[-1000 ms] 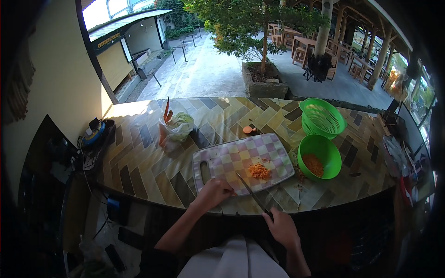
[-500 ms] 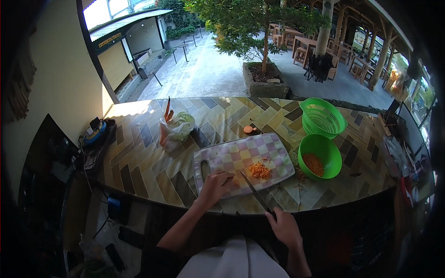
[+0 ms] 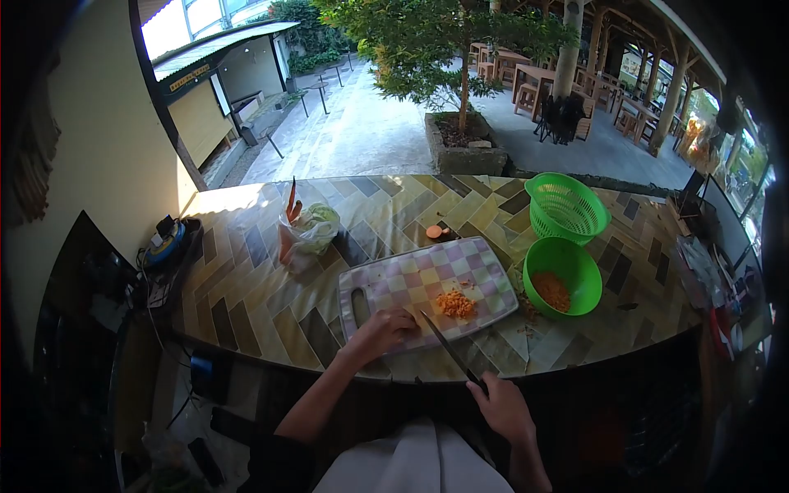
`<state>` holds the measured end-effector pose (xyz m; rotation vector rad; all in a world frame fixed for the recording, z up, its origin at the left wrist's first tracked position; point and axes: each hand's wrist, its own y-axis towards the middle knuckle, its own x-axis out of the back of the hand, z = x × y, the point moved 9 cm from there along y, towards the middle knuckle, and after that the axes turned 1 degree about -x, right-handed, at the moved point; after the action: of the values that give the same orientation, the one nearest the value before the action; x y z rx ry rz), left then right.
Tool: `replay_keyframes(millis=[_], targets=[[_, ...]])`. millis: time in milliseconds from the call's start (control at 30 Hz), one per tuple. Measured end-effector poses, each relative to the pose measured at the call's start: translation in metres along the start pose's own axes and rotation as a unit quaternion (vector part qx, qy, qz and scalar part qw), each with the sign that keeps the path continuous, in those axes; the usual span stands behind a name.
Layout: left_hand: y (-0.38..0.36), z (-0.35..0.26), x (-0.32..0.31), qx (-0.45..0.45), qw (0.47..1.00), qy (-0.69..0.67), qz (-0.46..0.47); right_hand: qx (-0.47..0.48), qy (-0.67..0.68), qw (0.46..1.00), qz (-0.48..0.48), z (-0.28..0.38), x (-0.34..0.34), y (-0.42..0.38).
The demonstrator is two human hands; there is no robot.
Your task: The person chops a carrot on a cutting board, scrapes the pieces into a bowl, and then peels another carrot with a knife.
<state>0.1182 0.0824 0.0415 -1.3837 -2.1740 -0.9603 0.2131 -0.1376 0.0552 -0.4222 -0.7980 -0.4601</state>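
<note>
Brings the left hand (image 3: pixel 383 330) slightly nearer the knife (image 3: pixel 448 349) than half a second ago, with fingers now bunched lower over the near part of the cutting board (image 3: pixel 394 278), just below the middle of the frame. Also lowers the blade a touch, tip now just beside those fingers. Probably amounts to a small resetting of hold and edge within the cutting, rather than a fresh step; shows no clear growth in the heap of orange bits (image 3: pixel 455 305) over the same moment.

Grips the knife by its handle in the right hand (image 3: pixel 503 404), low and right of centre in the frame, fingers wrapped closed, blade slanting up and leftward across the near edge of the board. Curls the left fingers nearly together; cannot tell of anything pinched beneath them, given the angle.

Has the heap on the board, just right of the knife tip, near mid-frame. Shows a green bowl (image 3: pixel 587 283) close by at centre right, with orange pieces (image 3: pixel 550 290) inside, and a green strainer (image 3: pixel 552 197) just above in the frame. Shows also, left of centre, a plastic bag (image 3: pixel 311 238) on the table (image 3: pixel 246 271).
</note>
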Motion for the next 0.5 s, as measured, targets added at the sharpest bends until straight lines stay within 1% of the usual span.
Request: replay_keyframes(millis=[33,233,333,433,500], targets=[[0.001,-0.003,0.001,-0.009,1.000,0.002,-0.015,-0.002,-0.001,1.000,0.001,-0.001,0.000,0.001],[-0.001,-0.005,0.001,0.056,0.982,0.045,-0.172,-0.008,0.002,1.000,-0.001,0.000,-0.001,0.004],[-0.003,-0.003,-0.001,0.078,0.979,0.034,-0.183,-0.006,-0.011,1.000,0.001,0.001,-0.004,0.003],[-0.002,-0.007,0.001,0.043,0.982,0.043,-0.176,-0.010,-0.014,1.000,0.004,0.001,-0.008,0.002],[-0.001,-0.007,0.002,0.052,0.984,0.037,-0.166,-0.011,-0.019,1.000,0.003,-0.002,-0.012,0.002]])
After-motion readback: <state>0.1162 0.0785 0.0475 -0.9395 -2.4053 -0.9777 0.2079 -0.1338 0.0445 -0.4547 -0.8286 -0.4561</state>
